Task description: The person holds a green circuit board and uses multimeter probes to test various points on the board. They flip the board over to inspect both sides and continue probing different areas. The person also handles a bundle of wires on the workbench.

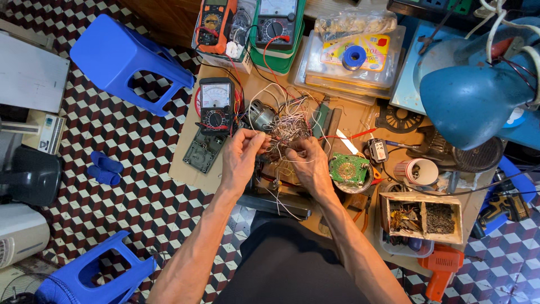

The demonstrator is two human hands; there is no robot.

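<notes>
My left hand (241, 156) and my right hand (308, 163) meet over the middle of a brown work board (188, 169). Both pinch thin white wires (284, 121) that run from a tangled bundle with a small metal motor (260, 115) just beyond my fingers. A short wire stretches between the two hands. A black analogue multimeter (216, 104) lies left of the bundle. A round green circuit board (349, 169) sits right of my right hand.
Two more meters (274, 25) and an orange one (212, 22) stand at the back. A blue desk lamp (472, 98) hangs at right. A wooden box of small parts (422, 217), an orange tool (441, 270) and two blue stools (121, 56) surround the board.
</notes>
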